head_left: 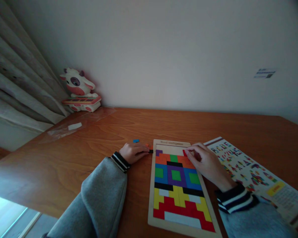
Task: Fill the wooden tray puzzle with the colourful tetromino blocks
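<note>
filling: top rows of puzzle board (152,185), lower rows done
right hand (206,163): fingers pinch red piece (184,152) at top gap
left hand (132,152): curled on black piece (151,151) beside board
next: likely needs red turned to fit

This looks like a room in a home, a child's corner perhaps. Well beyond the left hand (133,152), a cow-shaped toy (79,91) sits against the plain wall beside pleated curtains (17,82). Under the right hand (206,162) lies a coloured block puzzle (178,188) on a wooden table (89,155), with a pattern sheet (255,175) just beside it.
</note>
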Motion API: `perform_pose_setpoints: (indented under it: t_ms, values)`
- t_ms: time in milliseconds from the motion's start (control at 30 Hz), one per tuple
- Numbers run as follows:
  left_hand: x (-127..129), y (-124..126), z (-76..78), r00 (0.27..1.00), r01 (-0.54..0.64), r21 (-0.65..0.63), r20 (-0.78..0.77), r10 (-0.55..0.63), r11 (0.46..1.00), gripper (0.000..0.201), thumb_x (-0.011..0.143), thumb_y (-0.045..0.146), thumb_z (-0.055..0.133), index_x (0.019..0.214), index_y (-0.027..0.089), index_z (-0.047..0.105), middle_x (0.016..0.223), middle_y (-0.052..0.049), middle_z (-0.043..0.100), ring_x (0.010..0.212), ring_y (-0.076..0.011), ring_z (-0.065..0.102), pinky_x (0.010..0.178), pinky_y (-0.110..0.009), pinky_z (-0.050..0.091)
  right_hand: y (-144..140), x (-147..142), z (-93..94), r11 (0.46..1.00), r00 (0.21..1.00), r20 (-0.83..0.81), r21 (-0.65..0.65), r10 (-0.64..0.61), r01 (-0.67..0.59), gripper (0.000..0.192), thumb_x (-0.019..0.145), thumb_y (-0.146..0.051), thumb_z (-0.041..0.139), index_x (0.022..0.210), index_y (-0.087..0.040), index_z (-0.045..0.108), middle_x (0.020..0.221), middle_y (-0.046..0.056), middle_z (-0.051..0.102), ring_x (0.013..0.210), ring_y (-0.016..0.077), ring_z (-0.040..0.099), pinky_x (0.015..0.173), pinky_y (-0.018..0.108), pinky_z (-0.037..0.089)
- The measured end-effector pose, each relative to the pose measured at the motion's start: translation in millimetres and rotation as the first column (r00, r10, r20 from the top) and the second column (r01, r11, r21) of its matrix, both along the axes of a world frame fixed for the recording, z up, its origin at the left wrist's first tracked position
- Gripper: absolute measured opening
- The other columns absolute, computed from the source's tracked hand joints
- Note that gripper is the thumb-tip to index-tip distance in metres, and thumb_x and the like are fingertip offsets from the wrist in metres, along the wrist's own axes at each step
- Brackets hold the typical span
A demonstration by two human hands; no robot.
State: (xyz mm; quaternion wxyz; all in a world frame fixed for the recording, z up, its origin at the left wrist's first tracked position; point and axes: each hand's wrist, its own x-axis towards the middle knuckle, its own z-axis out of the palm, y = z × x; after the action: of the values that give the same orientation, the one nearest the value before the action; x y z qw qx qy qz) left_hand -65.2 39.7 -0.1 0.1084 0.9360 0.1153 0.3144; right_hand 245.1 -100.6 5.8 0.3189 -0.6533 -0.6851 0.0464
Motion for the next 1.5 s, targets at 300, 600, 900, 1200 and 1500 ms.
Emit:
perform_pose_setpoints:
  t_ms: [300, 600, 900, 1200, 1500]
  values:
    - [-4.0, 1.7, 2.8, 0.999, -0.046, 0.040, 0.022, 0.045, 0.998, 0.018, 0.096, 0.024, 0.055, 0.101, 0.018, 0.071, 0.098, -0.008, 0.076, 0.090, -0.0149, 0.073, 0.084, -0.025, 0.060, 0.8, 1.4, -3.6, 1.000, 1.000, -0.011, 0.021, -0.001, 0.002, 0.021, 0.095, -0.038, 0.050, 0.092, -0.023, 0.064, 0.090, 0.004, 0.063, 0.067, 0.0171, 0.060, 0.064, 0.034, 0.049]
    - [2.9, -4.5, 3.6, 0.995, -0.045, -0.017, 0.086, 0.046, 0.999, 0.018, 0.094, 0.026, 0.060, 0.108, 0.019, 0.069, 0.102, -0.007, 0.075, 0.092, -0.0146, 0.072, 0.084, -0.025, 0.060, 0.8, 1.0, -1.7, 1.000, 0.998, -0.062, 0.020, -0.006, 0.007, 0.023, 0.095, -0.040, 0.051, 0.092, -0.022, 0.065, 0.090, 0.005, 0.064, 0.070, 0.0187, 0.061, 0.067, 0.036, 0.050]
    - [39.8, -57.6, 14.5, 0.979, 0.126, 0.083, 0.149, -0.138, 0.989, 0.022, 0.095, 0.022, 0.060, 0.116, 0.020, 0.063, 0.109, -0.006, 0.075, 0.099, -0.0145, 0.072, 0.087, -0.024, 0.060, -7.9, -42.2, 17.0, 0.922, 0.783, -0.605, -0.204, 0.147, -0.330, 0.029, 0.091, -0.047, 0.059, 0.107, -0.024, 0.066, 0.102, 0.006, 0.072, 0.092, 0.0203, 0.068, 0.082, 0.036, 0.056]
    - [33.5, -40.5, 20.3, 0.987, 0.120, 0.266, 0.072, -0.144, 0.956, 0.026, 0.092, 0.034, 0.064, 0.111, 0.017, 0.065, 0.106, -0.008, 0.075, 0.093, -0.0177, 0.072, 0.082, -0.028, 0.059, -6.0, -47.4, 10.9, 0.933, 0.743, -0.664, -0.207, 0.086, -0.293, 0.027, 0.088, -0.048, 0.062, 0.096, -0.023, 0.069, 0.087, 0.002, 0.071, 0.079, 0.0170, 0.067, 0.073, 0.030, 0.055]
    - [-66.9, 14.1, 18.6, 0.972, -0.171, 0.120, -0.139, 0.187, 0.978, 0.045, 0.076, 0.055, 0.075, 0.102, 0.019, 0.071, 0.093, -0.007, 0.076, 0.083, -0.0202, 0.072, 0.079, -0.031, 0.057, 0.3, -22.2, 9.1, 0.995, 0.763, -0.643, -0.101, -0.064, -0.002, 0.038, 0.082, -0.056, 0.065, 0.095, -0.021, 0.070, 0.088, 0.007, 0.072, 0.077, 0.0193, 0.065, 0.068, 0.030, 0.055]
